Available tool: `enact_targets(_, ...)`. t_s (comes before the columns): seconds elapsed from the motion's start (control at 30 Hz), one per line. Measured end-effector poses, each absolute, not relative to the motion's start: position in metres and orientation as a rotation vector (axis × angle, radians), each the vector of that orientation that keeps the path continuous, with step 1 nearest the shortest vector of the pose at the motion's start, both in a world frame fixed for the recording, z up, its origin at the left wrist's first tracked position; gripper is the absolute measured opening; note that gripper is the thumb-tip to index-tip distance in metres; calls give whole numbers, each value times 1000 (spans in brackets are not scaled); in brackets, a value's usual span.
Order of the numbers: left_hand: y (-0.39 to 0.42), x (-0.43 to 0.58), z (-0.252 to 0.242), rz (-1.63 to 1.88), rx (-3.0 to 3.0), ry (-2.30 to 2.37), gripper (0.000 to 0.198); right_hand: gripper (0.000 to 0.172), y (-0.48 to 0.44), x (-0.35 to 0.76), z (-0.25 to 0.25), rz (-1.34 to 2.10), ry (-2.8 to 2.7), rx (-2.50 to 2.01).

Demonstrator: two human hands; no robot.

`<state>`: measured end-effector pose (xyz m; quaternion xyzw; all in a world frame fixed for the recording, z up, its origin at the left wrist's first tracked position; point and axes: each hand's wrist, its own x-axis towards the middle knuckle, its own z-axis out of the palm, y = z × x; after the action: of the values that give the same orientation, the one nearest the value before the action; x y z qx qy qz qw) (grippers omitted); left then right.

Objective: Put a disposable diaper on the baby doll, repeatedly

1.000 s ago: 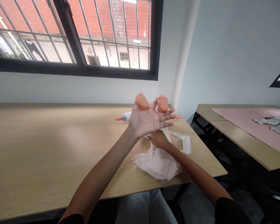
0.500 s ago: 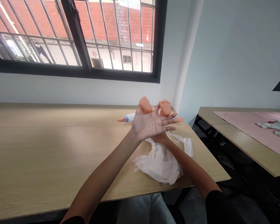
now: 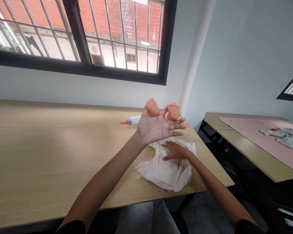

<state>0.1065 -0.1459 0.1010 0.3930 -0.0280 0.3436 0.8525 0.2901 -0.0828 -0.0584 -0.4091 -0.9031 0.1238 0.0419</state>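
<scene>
The left hand (image 3: 158, 126) is raised with its palm toward the camera and its fingers spread, and the right hand (image 3: 176, 151) lies open on a crumpled white disposable diaper (image 3: 164, 172), resting on top without bunching it. The two hands are apart. Behind the left hand, a baby doll (image 3: 134, 120) lies on the table, with a white sleeve with a blue cuff on the arm reaching out to the left, and its other small hand shows just past the left hand's fingertips. The doll's two bare feet (image 3: 152, 107) stick up above the left hand, one on each side of its thumb; from this angle it is hard to say whether the palm touches the legs. The diaper and doll lie near the right edge of a light wood table (image 3: 51, 156). Off to the right stands a second table (image 3: 256, 156) with a pink mat (image 3: 244, 128) on it, and a printed baby garment (image 3: 283, 136) lies on the mat.
</scene>
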Motion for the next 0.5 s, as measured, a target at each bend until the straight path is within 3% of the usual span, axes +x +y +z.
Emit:
enact_targets(0.2,-137,111,110,716,812,-1,55,87,-75,252,-67,498,-2790,-1178)
enact_targets(0.5,-139,108,116,729,857,38,60,89,-57,195,-75,405,-2638,-1244)
